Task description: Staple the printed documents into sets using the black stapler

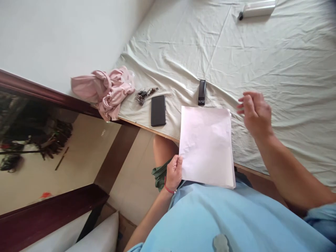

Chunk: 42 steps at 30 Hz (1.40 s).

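A stack of white paper sheets (206, 147) lies partly on the cloth-covered surface and reaches over its front edge towards my blue shirt. My left hand (174, 173) grips the stack at its lower left edge, thumb on top. To the right of the paper, my right hand (256, 112) is raised above the cloth, its fingers slightly bent and apart, with nothing in it. A black stapler (202, 92) rests just beyond the paper's top edge.
Left of the paper are a black phone (158, 110), a bunch of keys (143, 95) and a crumpled pink cloth (110, 89). A pale object with a black end (258, 8) lies at the far right. The surface's wooden edge (147, 128) runs beneath the paper.
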Motion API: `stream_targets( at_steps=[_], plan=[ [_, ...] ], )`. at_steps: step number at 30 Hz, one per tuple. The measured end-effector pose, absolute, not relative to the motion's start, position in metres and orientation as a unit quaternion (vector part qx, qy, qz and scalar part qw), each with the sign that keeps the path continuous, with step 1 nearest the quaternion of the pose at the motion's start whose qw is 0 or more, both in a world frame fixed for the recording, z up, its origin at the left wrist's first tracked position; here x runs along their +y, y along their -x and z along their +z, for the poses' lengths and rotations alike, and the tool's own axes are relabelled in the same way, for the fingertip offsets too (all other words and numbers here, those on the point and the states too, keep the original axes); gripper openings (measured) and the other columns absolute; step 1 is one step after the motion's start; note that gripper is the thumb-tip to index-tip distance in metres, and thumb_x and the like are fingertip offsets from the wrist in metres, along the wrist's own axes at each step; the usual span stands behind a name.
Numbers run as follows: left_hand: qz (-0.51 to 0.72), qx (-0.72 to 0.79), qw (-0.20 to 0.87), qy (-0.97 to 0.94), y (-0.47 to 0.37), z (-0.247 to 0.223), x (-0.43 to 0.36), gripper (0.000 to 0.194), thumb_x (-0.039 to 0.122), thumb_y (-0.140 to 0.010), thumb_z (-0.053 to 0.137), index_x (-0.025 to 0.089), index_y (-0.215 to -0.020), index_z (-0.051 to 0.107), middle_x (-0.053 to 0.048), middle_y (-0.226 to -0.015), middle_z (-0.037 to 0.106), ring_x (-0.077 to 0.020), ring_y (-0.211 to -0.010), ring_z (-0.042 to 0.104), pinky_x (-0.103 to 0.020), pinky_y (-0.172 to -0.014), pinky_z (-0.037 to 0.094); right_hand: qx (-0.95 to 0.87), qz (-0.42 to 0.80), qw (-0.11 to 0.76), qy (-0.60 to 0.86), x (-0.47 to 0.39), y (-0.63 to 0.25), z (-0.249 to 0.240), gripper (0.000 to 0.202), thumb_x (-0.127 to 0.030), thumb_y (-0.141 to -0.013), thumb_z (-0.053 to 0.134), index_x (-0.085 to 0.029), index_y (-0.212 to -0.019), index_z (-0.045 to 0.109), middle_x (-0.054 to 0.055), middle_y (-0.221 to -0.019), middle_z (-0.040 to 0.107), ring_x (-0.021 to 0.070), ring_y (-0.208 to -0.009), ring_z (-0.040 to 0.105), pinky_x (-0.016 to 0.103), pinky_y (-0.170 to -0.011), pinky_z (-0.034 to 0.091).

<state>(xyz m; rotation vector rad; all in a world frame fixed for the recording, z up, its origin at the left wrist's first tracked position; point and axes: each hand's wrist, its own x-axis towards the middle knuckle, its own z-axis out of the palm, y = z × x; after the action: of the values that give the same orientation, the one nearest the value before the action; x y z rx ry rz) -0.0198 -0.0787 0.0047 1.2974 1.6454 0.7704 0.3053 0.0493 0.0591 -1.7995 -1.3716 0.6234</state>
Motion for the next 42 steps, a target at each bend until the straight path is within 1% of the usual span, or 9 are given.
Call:
stream_targets(
  at_steps=[4,7,11,15,19,24,31,38,42],
  plan=[
    [0.336,0.670,0.411,-0.518,0.024,0.006,-0.093,0.056,0.074,-0.098,0.049,0.022,-0.078,0.057,0.002,-0.069,0.054,-0.0152,-0.066,0.048,-0.027,-0.066,0.042,-0.444,0.395,0.405,0.695,-0.001,-0.312,0.032,0.070,-0.076,-0.090,0.064,-0.032,-0.144,0.060,0.012,-0.128,0.072,0.0334,-0.114,0.073,0.050,-0.092,0.064],
    [0.356,0.671,0.402,-0.512,0.019,0.003,-0.098,0.057,0.075,-0.099,0.048,0.023,-0.079,0.057,0.001,-0.069,0.054,-0.0152,-0.065,0.046,-0.028,-0.066,0.042,-0.388,0.550,0.395,0.625,-0.016,-0.297,0.032,0.078,-0.070,-0.081,0.079,-0.035,-0.147,0.058,0.009,-0.136,0.073,0.0330,-0.123,0.071,0.051,-0.104,0.061],
    [0.357,0.651,0.437,-0.508,0.015,-0.003,-0.098,0.059,0.075,-0.099,0.048,0.022,-0.077,0.056,0.002,-0.069,0.049,-0.0145,-0.065,0.042,-0.028,-0.064,0.040,-0.277,0.664,0.417,0.556,-0.012,-0.278,0.042,0.064,-0.055,-0.071,0.092,-0.033,-0.127,0.071,0.007,-0.127,0.078,0.0318,-0.111,0.076,0.047,-0.096,0.063],
    [0.349,0.610,0.507,-0.499,0.019,0.003,-0.078,0.056,0.074,-0.097,0.055,0.020,-0.081,0.059,0.000,-0.075,0.058,-0.0142,-0.070,0.049,-0.027,-0.067,0.044,-0.196,0.702,0.420,0.541,-0.001,-0.276,0.040,0.047,-0.045,-0.061,0.100,-0.027,-0.099,0.079,0.006,-0.106,0.082,0.0260,-0.087,0.078,0.040,-0.084,0.065],
    [0.426,0.543,0.576,-0.438,0.018,0.020,-0.039,0.063,0.074,-0.083,0.074,0.020,-0.113,0.066,-0.010,-0.109,0.074,-0.0241,-0.104,0.069,-0.035,-0.092,0.055,-0.198,0.723,0.395,0.531,0.000,-0.272,0.037,0.040,-0.042,-0.059,0.102,-0.025,-0.090,0.082,0.005,-0.095,0.082,0.0223,-0.078,0.076,0.035,-0.074,0.065],
    [0.437,0.521,0.664,-0.312,0.000,0.034,0.007,0.066,0.052,-0.071,0.092,0.017,-0.123,0.069,-0.014,-0.119,0.079,-0.0336,-0.120,0.073,-0.047,-0.107,0.057,-0.222,0.744,0.359,0.518,-0.001,-0.271,0.043,0.040,-0.046,-0.059,0.102,-0.022,-0.083,0.081,0.005,-0.086,0.081,0.0196,-0.072,0.075,0.030,-0.067,0.062],
    [0.414,0.463,0.759,-0.197,-0.009,0.031,0.026,0.068,0.033,-0.061,0.098,0.016,-0.122,0.072,-0.011,-0.113,0.083,-0.0366,-0.117,0.076,-0.053,-0.111,0.057,-0.229,0.735,0.411,0.488,0.008,-0.281,0.053,0.052,-0.044,-0.066,0.099,-0.024,-0.109,0.079,0.008,-0.108,0.082,0.0266,-0.089,0.078,0.041,-0.084,0.065],
    [0.379,0.467,0.764,-0.235,-0.018,0.037,0.029,0.071,0.028,-0.060,0.101,0.015,-0.125,0.074,-0.013,-0.111,0.084,-0.0395,-0.117,0.076,-0.055,-0.113,0.055,-0.290,0.771,0.305,0.477,0.014,-0.272,0.045,0.062,-0.050,-0.066,0.098,-0.019,-0.115,0.078,0.014,-0.114,0.080,0.0342,-0.102,0.078,0.047,-0.089,0.065],
    [0.400,0.468,0.760,-0.208,-0.017,0.031,0.028,0.062,0.031,-0.064,0.098,0.014,-0.120,0.077,-0.014,-0.111,0.084,-0.0382,-0.118,0.075,-0.054,-0.114,0.055,-0.473,0.563,0.334,0.590,0.033,-0.274,0.048,0.073,-0.060,-0.083,0.081,-0.022,-0.143,0.065,0.018,-0.131,0.072,0.0395,-0.116,0.071,0.059,-0.096,0.061]
  ],
)
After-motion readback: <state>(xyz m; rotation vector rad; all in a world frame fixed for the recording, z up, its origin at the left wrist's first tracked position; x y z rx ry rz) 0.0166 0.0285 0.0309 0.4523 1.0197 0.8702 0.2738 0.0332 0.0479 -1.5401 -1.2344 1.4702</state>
